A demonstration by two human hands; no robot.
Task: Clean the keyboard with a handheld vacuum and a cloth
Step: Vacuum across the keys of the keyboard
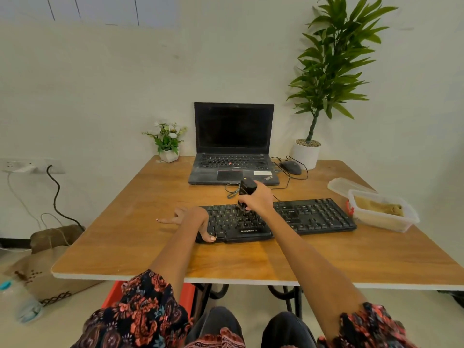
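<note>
A person seated at a wooden worktop (pixel 155 247) runs a small black handheld vacuum (pixel 247 189) over the upper rows of a black keyboard (pixel 313 214), which lies flat near the middle of the worktop in front of a closed-down laptop (pixel 233 146). The right hand (pixel 258 199) has its grip wrapped around the vacuum, nozzle down on the keys left of centre. The left hand (pixel 193 219) lies flat with fingers spread, pressing the keyboard's left end to steady it, holding nothing. The vacuuming stage appears under way, with the right-hand key block seemingly yet to be covered (no debris is visible either way). The cloth (pixel 379 205) sits folded in an open clear plastic container (pixel 406 217) just beside the keyboard's right end, so the wiping step looks not yet begun.
</note>
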